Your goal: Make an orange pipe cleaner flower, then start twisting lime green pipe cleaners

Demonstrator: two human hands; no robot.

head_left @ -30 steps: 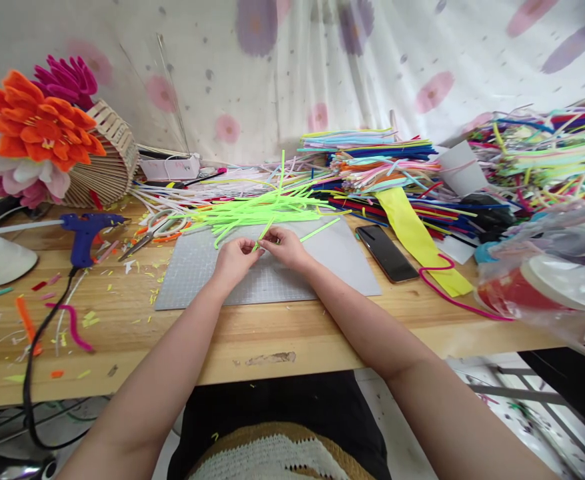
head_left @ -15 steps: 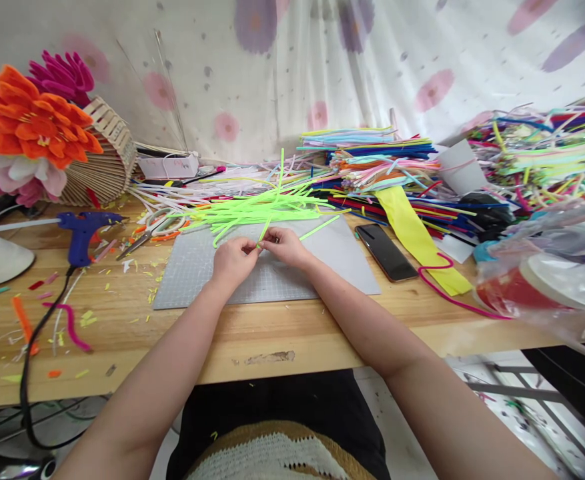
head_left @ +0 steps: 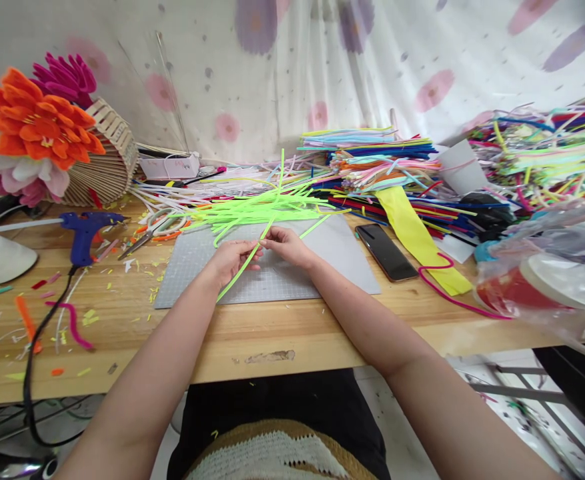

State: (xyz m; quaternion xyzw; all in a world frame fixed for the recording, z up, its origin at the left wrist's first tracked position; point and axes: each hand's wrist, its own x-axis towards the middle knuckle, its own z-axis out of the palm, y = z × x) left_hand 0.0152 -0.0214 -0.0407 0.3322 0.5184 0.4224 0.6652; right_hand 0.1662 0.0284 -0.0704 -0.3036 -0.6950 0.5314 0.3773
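Over the grey cutting mat (head_left: 297, 280), my left hand (head_left: 235, 261) and my right hand (head_left: 288, 245) meet fingertip to fingertip. Both pinch one lime-green pipe cleaner (head_left: 242, 270), which slants from the green pile down past my left palm toward the mat's front edge. My left fingers are partly curled beneath it. Just beyond my hands lies a loose heap of lime-green pipe cleaners (head_left: 257, 210), with one stem standing up from it. A single green stem (head_left: 315, 227) rests on the mat to the right of my right hand.
Scissors (head_left: 145, 235) and a blue glue gun (head_left: 85, 233) with a black cord lie left, among scraps. A phone (head_left: 386, 252), yellow strip (head_left: 417, 233) and plastic-wrapped tub (head_left: 562, 283) are at right. Pipe cleaner bundles (head_left: 382, 163) line the back; felt-like flowers (head_left: 42, 127) stand far left.
The pipe cleaner's length now shows below my hands, running down past the left palm. My left hand has turned and its lower fingers have loosened; my right hand stays nearly in place.
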